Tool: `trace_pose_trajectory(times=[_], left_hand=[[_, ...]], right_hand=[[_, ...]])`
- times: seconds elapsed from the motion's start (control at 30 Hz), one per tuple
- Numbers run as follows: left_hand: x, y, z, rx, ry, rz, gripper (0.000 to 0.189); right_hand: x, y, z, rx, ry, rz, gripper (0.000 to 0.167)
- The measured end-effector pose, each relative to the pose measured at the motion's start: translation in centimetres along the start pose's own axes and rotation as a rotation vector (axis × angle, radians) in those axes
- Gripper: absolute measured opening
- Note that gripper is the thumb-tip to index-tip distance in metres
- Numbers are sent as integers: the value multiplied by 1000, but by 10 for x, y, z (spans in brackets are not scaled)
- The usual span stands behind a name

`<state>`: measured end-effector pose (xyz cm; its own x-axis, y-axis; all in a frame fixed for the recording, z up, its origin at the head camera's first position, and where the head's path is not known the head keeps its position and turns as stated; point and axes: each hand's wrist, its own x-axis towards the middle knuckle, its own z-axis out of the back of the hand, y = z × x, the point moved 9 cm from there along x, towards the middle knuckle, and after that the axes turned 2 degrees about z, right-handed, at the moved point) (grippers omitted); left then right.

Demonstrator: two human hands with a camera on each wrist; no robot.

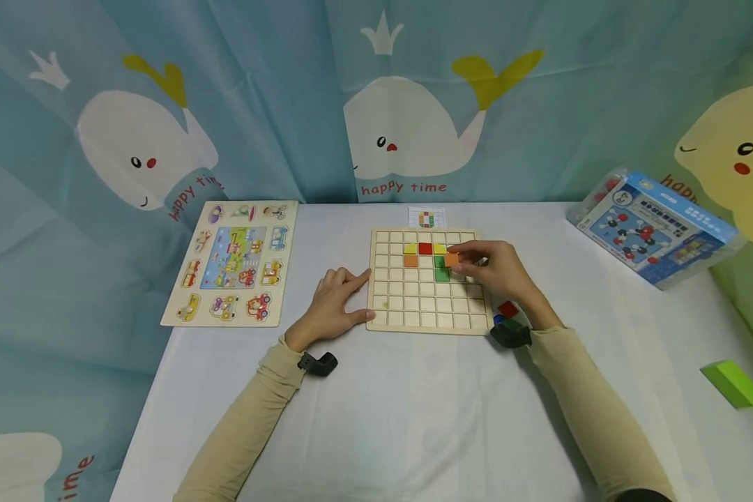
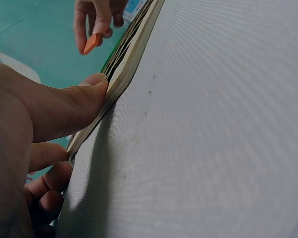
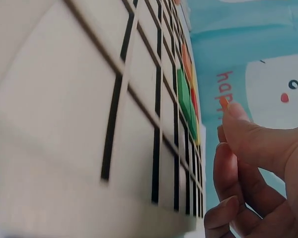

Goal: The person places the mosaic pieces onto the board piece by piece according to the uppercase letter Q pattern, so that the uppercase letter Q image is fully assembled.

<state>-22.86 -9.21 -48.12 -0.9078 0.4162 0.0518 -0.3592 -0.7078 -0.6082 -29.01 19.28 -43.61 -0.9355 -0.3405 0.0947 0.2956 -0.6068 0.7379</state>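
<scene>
On the white table (image 1: 414, 418) we see a wooden grid board (image 1: 423, 307) holding yellow, red, orange and green tiles. Our left hand (image 1: 335, 300) rests spread against the board's left edge, thumb pressing it. Our right hand (image 1: 496, 268) pinches an orange tile (image 1: 451, 259) just over the upper-right cells.

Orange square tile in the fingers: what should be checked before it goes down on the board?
1. Orange square tile pinched by right hand: ok.
2. Left hand steadying wooden grid board at its edge: ok.
3. Tile over an empty cell beside the green tiles: cannot tell.
4. Small pattern card in view behind board: ok.
5. Spare red tile on the table: ok.
</scene>
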Motion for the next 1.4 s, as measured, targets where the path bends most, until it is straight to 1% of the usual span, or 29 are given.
trace_pose_trajectory(times=[0.3, 0.43, 0.63, 0.83, 1.07, 1.2, 1.4], left_hand=[[1, 2, -1, 4, 10, 10, 85], [1, 3, -1, 6, 6, 2, 85], [1, 0, 2, 7, -11, -14, 84], [0, -1, 2, 11, -17, -15, 84], [1, 0, 1, 1, -14, -9, 85], [1, 1, 0, -8, -5, 0, 85], [1, 1, 0, -3, -10, 0, 86]], right_hand=[[7, 14, -18, -11, 31, 42, 30], [9, 20, -26, -40, 41, 80, 29], [14, 28, -34, -56, 59, 109, 31], [18, 36, -46, -71, 93, 136, 31], [17, 46, -56, -123, 104, 175, 30], [17, 50, -59, -146, 100, 160, 29], [18, 53, -65, -153, 107, 131, 30]])
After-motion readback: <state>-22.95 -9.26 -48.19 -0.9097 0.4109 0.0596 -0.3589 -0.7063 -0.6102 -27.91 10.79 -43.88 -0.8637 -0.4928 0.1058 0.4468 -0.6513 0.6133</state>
